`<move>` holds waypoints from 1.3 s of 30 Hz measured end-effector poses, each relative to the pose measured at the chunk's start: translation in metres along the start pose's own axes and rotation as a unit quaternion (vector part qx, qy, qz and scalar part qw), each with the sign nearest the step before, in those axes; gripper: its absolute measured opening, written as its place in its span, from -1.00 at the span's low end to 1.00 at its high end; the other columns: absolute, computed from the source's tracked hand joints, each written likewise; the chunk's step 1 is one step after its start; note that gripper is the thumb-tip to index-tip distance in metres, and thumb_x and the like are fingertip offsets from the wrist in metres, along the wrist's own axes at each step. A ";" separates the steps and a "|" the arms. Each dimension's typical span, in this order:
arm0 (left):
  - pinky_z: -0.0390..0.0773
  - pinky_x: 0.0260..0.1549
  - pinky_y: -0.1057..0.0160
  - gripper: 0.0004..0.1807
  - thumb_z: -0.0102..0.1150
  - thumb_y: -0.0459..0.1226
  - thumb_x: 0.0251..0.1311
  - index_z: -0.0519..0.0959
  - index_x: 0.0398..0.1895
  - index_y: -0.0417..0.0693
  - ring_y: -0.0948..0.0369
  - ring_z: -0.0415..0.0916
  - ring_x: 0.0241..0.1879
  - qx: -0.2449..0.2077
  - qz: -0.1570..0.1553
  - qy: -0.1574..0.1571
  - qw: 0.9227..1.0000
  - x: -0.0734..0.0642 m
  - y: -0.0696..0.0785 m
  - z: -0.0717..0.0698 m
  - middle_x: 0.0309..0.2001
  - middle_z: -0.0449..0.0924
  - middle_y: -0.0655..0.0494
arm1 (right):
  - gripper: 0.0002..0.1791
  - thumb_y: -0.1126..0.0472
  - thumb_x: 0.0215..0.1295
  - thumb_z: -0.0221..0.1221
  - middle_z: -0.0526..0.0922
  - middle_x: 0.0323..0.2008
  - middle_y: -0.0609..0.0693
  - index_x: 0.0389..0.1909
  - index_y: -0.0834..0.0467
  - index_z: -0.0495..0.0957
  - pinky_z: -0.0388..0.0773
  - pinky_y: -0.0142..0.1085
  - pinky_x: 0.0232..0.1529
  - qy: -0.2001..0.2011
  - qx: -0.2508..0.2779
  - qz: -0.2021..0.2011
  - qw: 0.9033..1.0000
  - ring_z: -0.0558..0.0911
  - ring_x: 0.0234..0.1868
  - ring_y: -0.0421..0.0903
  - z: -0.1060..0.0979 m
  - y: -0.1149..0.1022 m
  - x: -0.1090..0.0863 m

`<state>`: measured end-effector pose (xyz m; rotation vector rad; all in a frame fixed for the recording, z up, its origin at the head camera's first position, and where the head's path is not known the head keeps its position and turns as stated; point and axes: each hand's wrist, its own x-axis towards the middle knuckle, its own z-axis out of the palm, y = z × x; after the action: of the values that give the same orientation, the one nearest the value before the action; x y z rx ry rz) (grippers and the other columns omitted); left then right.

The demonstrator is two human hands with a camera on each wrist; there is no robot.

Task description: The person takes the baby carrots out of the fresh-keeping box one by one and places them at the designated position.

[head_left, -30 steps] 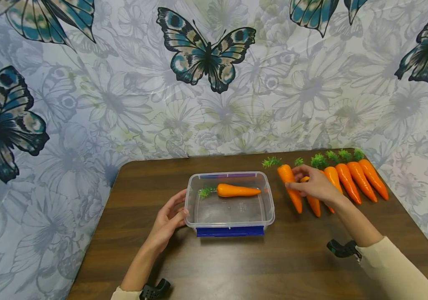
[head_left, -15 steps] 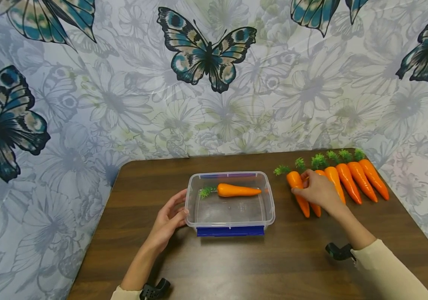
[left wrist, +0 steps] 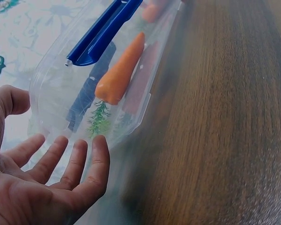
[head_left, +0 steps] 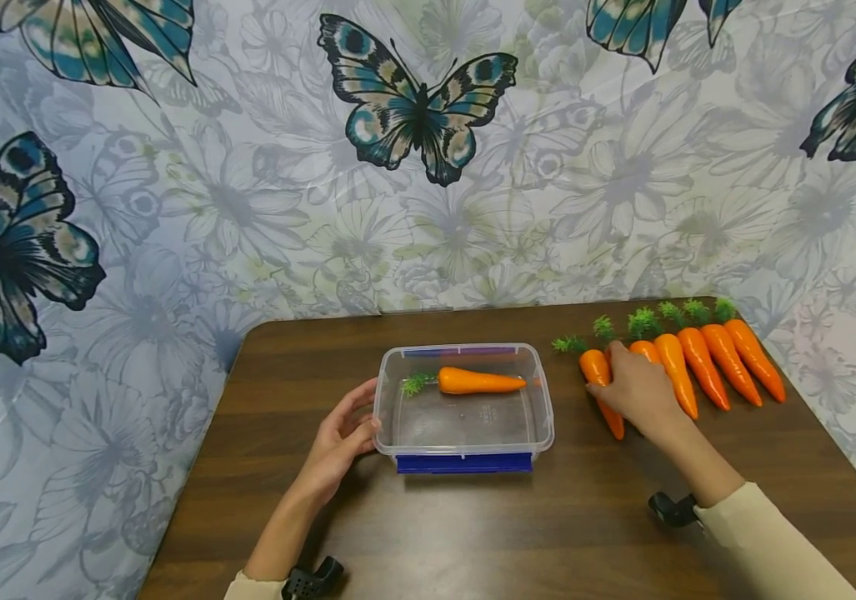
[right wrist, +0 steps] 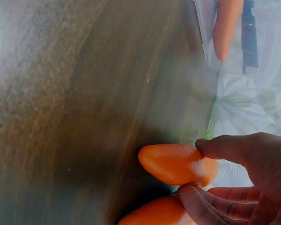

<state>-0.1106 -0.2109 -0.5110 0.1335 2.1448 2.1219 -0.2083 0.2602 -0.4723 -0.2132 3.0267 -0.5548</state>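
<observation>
My left hand (head_left: 341, 437) rests its fingertips against the left end of a clear plastic box (head_left: 428, 429) with blue clips. In the left wrist view its fingers (left wrist: 99, 161) are loosely bent at the box's end wall. One orange carrot (head_left: 480, 381) with feathery green leaves lies inside the box, its tip to the right. My right hand (head_left: 641, 392) pinches the upper part of the leftmost carrot (right wrist: 171, 163) outside the box, thumb on one side and forefinger on the other. A neighbouring carrot (right wrist: 154, 213) lies beside that forefinger, mostly hidden by the hand in the head view.
Several more carrots (head_left: 703, 367) lie side by side in a slanted row at the right of the brown wooden table (head_left: 465, 533), leaves toward the back. Behind the table's far edge rises a butterfly-patterned wall covering (head_left: 428, 242). Each wrist wears a black camera (head_left: 673, 510).
My right hand has moved the leftmost carrot a little right and nearer me, closing the gap to the row. My left hand and the box stay put.
</observation>
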 end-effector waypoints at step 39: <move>0.76 0.03 0.17 -0.29 0.18 -0.39 0.53 0.25 0.68 0.01 -0.15 0.56 0.36 -0.012 0.014 -0.006 1.000 -0.007 0.003 -0.002 0.52 0.35 -0.22 | -0.67 0.00 0.34 0.47 0.82 -0.11 0.00 0.03 0.03 0.71 0.72 -0.04 -0.03 -0.083 0.043 -0.229 0.969 0.75 -0.09 -0.02 -0.028 -0.130 0.026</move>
<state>-0.1043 -0.2139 -0.5078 0.1745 2.1225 2.1537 -0.2196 0.1457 -0.4004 -0.9166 2.7808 -0.6532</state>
